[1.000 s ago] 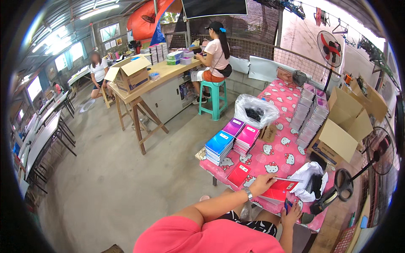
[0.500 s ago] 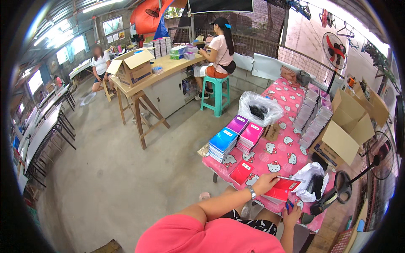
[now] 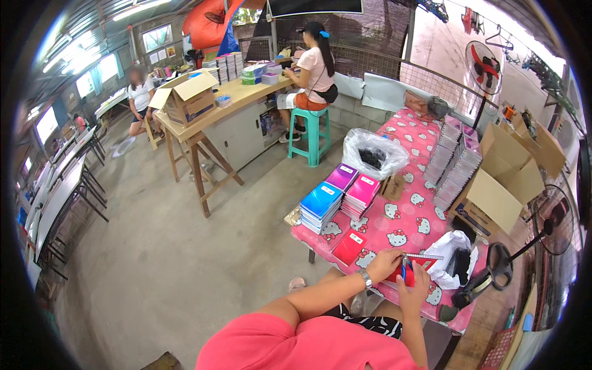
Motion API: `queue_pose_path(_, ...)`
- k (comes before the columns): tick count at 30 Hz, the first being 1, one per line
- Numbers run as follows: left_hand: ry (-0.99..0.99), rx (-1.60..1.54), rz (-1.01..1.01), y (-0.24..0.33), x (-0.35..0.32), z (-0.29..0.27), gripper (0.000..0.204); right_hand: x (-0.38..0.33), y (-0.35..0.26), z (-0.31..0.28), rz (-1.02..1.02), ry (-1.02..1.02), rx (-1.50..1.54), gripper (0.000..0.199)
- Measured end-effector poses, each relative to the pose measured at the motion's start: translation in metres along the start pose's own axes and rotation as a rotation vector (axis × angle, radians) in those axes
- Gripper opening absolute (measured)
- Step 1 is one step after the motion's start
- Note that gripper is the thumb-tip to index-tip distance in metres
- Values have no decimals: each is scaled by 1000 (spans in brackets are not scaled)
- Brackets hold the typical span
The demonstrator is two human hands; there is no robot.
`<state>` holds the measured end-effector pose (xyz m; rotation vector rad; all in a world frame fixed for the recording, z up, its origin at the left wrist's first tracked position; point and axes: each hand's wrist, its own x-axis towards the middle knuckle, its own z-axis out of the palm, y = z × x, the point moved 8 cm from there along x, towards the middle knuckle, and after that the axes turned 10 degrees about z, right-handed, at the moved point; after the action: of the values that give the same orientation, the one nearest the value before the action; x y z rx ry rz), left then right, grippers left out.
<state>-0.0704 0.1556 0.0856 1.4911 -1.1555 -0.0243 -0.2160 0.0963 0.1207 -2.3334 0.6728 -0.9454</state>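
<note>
My left hand (image 3: pixel 383 266), with a metal watch on the wrist, grips a red spiral notebook (image 3: pixel 427 262) by the left end of its wire binding. My right hand (image 3: pixel 414 291) is closed on small blue-handled pliers (image 3: pixel 406 272), whose metal head is up against the coil's end by my left fingers. More red notebooks lie under the held one, partly hidden by my hands. A single red notebook (image 3: pixel 349 247) lies flat to the left. Beyond it stand stacks of blue (image 3: pixel 322 200), purple (image 3: pixel 341 177) and pink notebooks (image 3: pixel 361 191).
The pink patterned table (image 3: pixel 394 225) carries a clear bag of black coils (image 3: pixel 373 157), a white bag with black contents (image 3: pixel 457 262), tall notebook stacks (image 3: pixel 453 169) and an open carton (image 3: pixel 493 200). A black fan (image 3: pixel 498 271) stands at right. A person (image 3: pixel 313 74) sits on a green stool.
My right hand has come up from the table's near edge, bringing the pliers to the notebook's binding beside my left hand. My left hand still holds the notebook. The view has shifted slightly.
</note>
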Motion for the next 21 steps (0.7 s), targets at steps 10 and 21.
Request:
queue_pose_path(10,-32,-8,-76,1,3,13,21,-2,-5,-21,-61,-1,-112,56)
queue_pose_path(21,40,-93,-158,-10,-10,8,16,1,-18,-23,-68,1,-131,49)
